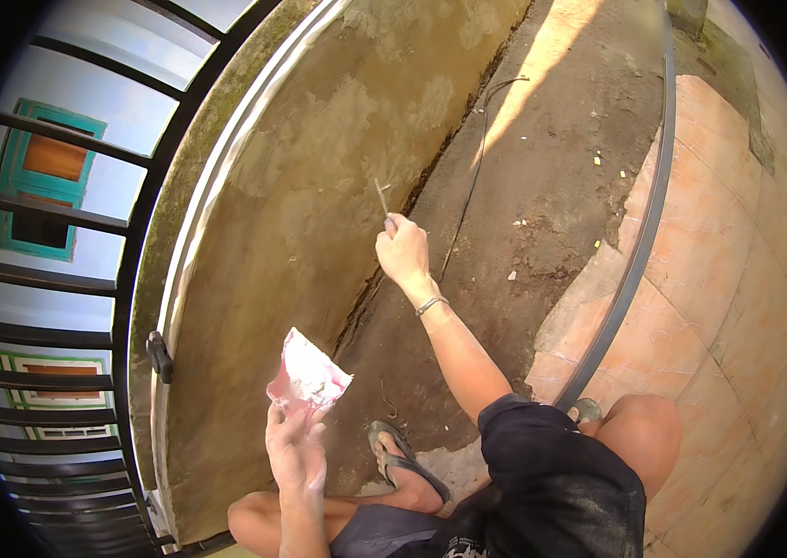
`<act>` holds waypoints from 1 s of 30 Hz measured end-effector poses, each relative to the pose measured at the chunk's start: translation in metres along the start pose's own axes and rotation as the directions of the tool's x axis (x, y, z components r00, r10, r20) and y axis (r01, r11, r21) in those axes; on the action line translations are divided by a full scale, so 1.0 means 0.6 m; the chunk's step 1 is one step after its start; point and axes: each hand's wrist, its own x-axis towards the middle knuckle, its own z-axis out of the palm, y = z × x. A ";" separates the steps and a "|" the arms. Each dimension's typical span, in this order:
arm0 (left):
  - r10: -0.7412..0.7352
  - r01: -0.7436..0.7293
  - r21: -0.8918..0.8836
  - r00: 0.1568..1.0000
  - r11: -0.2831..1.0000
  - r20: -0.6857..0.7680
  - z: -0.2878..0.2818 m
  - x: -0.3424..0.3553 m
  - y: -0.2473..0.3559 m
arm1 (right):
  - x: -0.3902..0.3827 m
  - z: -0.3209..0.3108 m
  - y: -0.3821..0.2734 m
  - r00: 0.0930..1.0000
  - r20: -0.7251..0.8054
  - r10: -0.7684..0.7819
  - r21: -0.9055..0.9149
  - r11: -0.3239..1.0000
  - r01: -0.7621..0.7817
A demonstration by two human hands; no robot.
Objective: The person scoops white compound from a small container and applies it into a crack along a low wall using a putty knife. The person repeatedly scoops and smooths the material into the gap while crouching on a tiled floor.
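Note:
My left hand point(296, 448) is raised below the low wall point(319, 158) and holds up a torn pinkish-white packet point(308, 374) with white paste or powder in it. The fingers support the packet from beneath, and whitish residue coats this hand. Farther ahead, my right hand point(403, 249) is closed around the handle of a slim putty knife point(381, 197). Its blade shows nearly edge-on, pointing up at the wall's brownish, patchily plastered face. Whether the blade touches the wall, I cannot tell.
Black railings point(124, 223) stand beyond the wall's white edge point(198, 223). A dark object point(160, 357) sits on that edge. Bare soil point(505, 232) with a thin black cable point(477, 167) runs alongside the wall. To the right, a grey metal bar point(640, 228) crosses orange tiles point(710, 214).

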 end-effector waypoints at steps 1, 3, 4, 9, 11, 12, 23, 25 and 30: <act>0.008 -0.008 -0.005 1.000 1.000 -0.011 -0.001 -0.001 0.000 | 0.010 -0.006 0.004 0.999 -0.013 -0.029 0.028 0.999 0.029; 0.002 -0.002 -0.021 1.000 1.000 0.013 -0.003 -0.007 0.001 | 0.024 -0.006 0.007 1.000 0.009 -0.007 0.015 1.000 0.007; 0.006 -0.005 -0.027 1.000 1.000 0.023 -0.003 -0.008 0.001 | 0.026 -0.003 0.008 0.998 0.045 -0.048 0.021 0.999 0.048; -0.007 0.010 -0.061 0.999 0.998 0.045 -0.002 0.002 0.005 | 0.010 -0.005 0.010 0.965 0.263 -0.025 0.070 0.998 0.007; 0.002 0.001 -0.068 0.999 0.998 0.045 0.000 0.010 0.007 | 0.009 -0.014 0.007 0.976 0.195 0.100 0.032 0.994 -0.108; 0.011 -0.006 -0.078 0.998 0.997 0.060 0.001 0.012 0.008 | 0.012 -0.018 0.004 0.988 0.088 0.128 0.017 0.991 -0.130; 0.010 0.012 -0.142 0.988 0.990 0.153 -0.029 0.016 0.010 | 0.004 -0.021 -0.036 0.988 0.084 -0.128 0.210 0.972 0.108; -0.002 0.027 -0.184 0.991 0.982 0.131 -0.031 0.020 0.009 | 0.019 -0.017 -0.037 0.979 -0.102 -0.177 0.126 0.974 0.189; -0.051 0.068 -0.133 0.990 0.989 0.128 -0.034 0.006 0.015 | 0.044 0.057 -0.065 0.982 0.117 -0.146 -0.093 0.983 0.158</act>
